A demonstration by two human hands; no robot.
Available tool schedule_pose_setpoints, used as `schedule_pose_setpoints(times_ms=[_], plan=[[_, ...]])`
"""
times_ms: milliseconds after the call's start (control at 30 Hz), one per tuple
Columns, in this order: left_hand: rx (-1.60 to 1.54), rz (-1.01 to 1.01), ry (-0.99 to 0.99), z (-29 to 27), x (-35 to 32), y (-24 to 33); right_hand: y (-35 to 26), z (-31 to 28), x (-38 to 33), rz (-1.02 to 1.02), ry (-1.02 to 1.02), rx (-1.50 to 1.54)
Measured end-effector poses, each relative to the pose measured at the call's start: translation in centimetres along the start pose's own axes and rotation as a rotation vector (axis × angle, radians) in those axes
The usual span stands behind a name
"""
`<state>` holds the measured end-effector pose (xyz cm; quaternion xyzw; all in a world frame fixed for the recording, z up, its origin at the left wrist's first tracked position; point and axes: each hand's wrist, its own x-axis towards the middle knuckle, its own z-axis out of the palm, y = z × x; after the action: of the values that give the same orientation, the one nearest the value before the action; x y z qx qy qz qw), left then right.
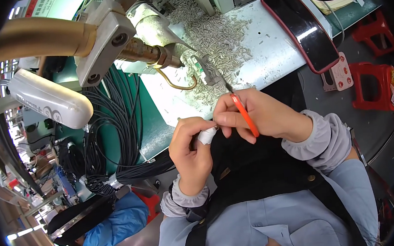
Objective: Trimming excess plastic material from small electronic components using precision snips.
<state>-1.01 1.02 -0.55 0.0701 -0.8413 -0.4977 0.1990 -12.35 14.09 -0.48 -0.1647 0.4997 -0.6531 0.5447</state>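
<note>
Slim orange-handled, dark-tipped tool point(244, 114), axis slanting up-L, gripped by R hand point(267, 114), nearer than L hand point(190, 147); L fingertips point(205, 124) pressed tog., contents unclear.

Shows a hand tool point(244, 114) with a smooth orange-red handle, held in the right hand point(269, 116). Slants across the curled fingers of that grip, bending slightly, from the forefinger side down toward the lower fingers, with a pale streak along the handle. Ends in a narrow dark tip point(229, 88) projecting past the far side of the grip, away from the body. Leaves the exact kind of tool uncertain, being partly covered by the hand. Shows also a tiny piece point(216, 126), darkish, pinched at the fingertips of the left hand point(189, 149), just beside the right fingertips; remains mostly hidden.
</note>
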Motion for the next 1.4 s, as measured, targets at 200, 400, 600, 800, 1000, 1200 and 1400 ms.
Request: schedule_pose_setpoints(times_ms=[200,400,600,800,1000,1200,1400], plan=[[-0.52,-0.369,0.109,0.1,0.0,-0.2,1.8,0.0,0.5,-0.936,0.307,-1.137],[-0.817,-0.735,0.025,-1.1,0.5,0.8,1.2,-0.4,-0.3,-1.024,0.36,-1.454],[-0.81,-0.735,-0.032,-1.3,0.3,0.3,1.8,-0.5,-0.2,-0.899,0.317,-1.22],[0.141,-0.155,0.027,0.1,-0.9,0.8,3.0,1.1,0.4,-0.665,0.332,-0.595],[-0.352,-0.394,0.205,0.8,-0.2,1.4,0.8,1.3,-0.4,-0.191,0.128,0.183],[-0.328,-0.223,0.179,0.4,-0.3,1.0,2.0,1.1,-0.3,-0.363,0.196,-0.106],[-0.387,-0.294,0.221,0.3,-0.5,1.1,2.0,0.5,-1.3,-0.409,0.252,-0.812]])
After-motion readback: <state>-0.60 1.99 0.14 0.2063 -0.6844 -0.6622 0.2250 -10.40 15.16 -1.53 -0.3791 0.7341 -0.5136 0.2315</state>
